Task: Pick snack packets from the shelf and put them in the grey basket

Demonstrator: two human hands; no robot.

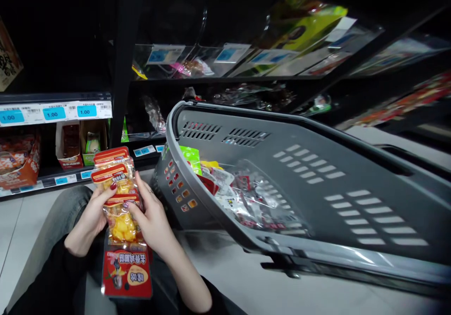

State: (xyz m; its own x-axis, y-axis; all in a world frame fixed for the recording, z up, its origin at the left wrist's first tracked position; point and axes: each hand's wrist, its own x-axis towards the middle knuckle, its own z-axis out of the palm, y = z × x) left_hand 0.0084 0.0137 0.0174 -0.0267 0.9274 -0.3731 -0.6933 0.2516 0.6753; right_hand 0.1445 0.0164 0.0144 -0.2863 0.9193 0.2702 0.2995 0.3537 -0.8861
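Observation:
A stack of red snack packets (123, 228) with clear windows showing yellow pieces is held over my lap. My left hand (92, 214) grips its left side, thumb on top. My right hand (152, 216) closes on the right side, its thumb pressed on the front packet. One red packet (127, 272) hangs lowest, its printed face towards me and upside down. Just right of my hands is a grey shopping basket (296, 141), seen at a slant. Inside it lie several clear plastic snack packs (253, 202) and a green packet (191, 157).
A dark shelf with price labels (52, 112) stands ahead on the left. Low on it are an orange box of packets (23, 162) and smaller open boxes (70, 143). Clear-fronted bins (218, 61) line the shelf behind the basket. My bent knee (66, 216) is at left.

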